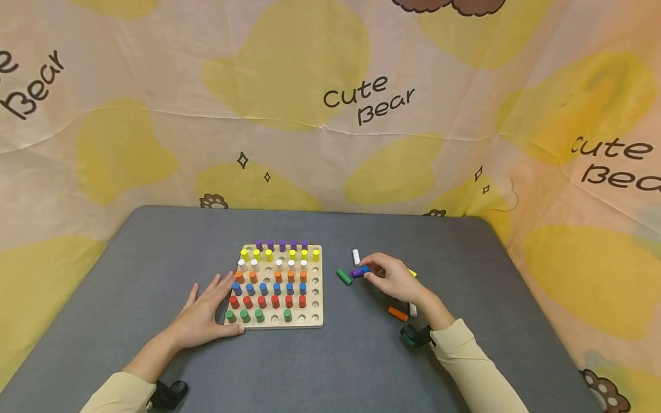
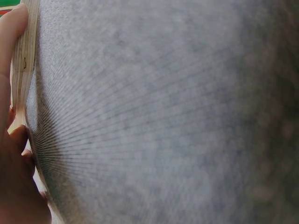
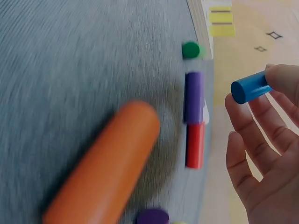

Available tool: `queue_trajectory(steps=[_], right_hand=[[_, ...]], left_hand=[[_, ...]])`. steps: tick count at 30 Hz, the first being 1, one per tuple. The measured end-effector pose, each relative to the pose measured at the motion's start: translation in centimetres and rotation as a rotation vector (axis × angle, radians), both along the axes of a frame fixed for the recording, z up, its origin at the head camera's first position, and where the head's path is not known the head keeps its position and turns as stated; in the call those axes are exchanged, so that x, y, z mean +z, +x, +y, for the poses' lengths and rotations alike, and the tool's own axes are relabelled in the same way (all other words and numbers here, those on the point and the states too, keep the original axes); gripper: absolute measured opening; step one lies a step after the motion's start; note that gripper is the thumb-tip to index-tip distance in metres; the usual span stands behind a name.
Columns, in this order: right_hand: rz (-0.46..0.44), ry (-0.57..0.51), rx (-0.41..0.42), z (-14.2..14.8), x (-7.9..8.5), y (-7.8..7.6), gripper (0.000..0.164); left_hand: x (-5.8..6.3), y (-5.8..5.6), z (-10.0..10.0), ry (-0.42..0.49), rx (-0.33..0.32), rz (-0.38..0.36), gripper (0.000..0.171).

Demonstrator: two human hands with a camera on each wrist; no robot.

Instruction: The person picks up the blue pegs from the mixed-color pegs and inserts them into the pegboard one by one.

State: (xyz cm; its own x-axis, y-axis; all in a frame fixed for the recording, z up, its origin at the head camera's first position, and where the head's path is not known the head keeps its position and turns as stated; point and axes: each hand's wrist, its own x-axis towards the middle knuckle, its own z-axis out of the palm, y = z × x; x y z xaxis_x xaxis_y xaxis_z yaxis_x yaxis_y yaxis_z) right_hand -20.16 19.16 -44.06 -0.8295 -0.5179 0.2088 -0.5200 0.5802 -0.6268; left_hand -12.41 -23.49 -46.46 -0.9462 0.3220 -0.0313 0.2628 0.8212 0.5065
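A wooden pegboard (image 1: 320, 298) bears rows of purple, yellow, white, orange, blue, red and green pegs. My left hand (image 1: 206, 315) rests at its near left corner, fingers spread along the left side and thumb against the front edge; the left wrist view shows that thumb (image 2: 16, 23) on the board's wooden side. To the right of the board, my right hand (image 1: 395, 278) pinches a blue peg (image 3: 250, 87) between thumb and fingers, raised over the table. Close by lie a purple peg (image 1: 357, 273) and a green peg (image 1: 343, 276).
More loose pegs surround the right hand: a white peg (image 1: 356, 256) behind, an orange peg (image 1: 398, 313) and another white one in front, a yellow one partly hidden. A red peg (image 3: 195, 144) shows in the right wrist view. Printed cloth (image 1: 289, 69) hangs behind the grey table (image 1: 289, 373).
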Motion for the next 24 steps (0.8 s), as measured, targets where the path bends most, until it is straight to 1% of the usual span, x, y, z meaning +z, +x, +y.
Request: queue_trajectory(steps=[4, 11, 15, 24], right_hand=[[-0.015, -0.013, 0.008, -1.1, -0.1, 0.1, 0.022], [-0.035, -0.054, -0.013, -2.8, -0.5, 0.4, 0.020], [-0.048, -0.084, -0.005, -3.8, -0.4, 0.4, 0.020], [-0.011, -0.102, 0.034, -5.9, -0.7, 0.4, 0.020]], left_hand=[[-0.1, 0.0, 0.0, 0.006, -0.001, 0.002, 0.110], [-0.2, 0.0, -0.1, 0.010, -0.002, -0.002, 0.110], [-0.3, 0.0, -0.1, 0.006, -0.002, -0.008, 0.110], [-0.3, -0.1, -0.2, 0.010, -0.003, -0.010, 0.109]])
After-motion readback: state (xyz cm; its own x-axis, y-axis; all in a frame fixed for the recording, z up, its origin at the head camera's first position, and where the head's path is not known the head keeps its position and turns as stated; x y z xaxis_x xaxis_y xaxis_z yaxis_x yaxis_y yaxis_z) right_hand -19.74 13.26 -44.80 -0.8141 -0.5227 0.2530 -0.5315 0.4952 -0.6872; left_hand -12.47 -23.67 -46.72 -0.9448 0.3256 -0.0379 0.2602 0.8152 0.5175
